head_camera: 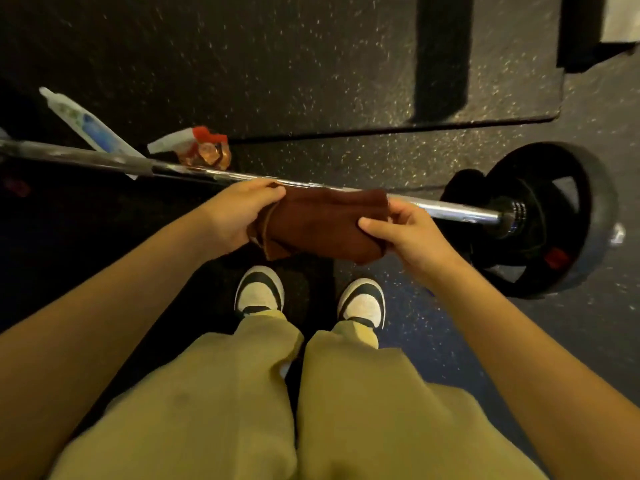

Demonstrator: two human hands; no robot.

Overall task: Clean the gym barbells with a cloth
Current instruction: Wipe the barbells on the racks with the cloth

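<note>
The left hand [239, 213] and right hand [410, 233] pinch a folded brown cloth [322, 223] just beside the chrome steel barbell [450, 207]; a slack pinch could drop it.

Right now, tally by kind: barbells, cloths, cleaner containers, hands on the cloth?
1 chrome steel barbell
1 folded brown cloth
2 cleaner containers: red-trigger spray bottle of amber liquid, white blue-labelled bottle
2 hands with a grip on the cloth: left hand, right hand
Total: 6
</note>
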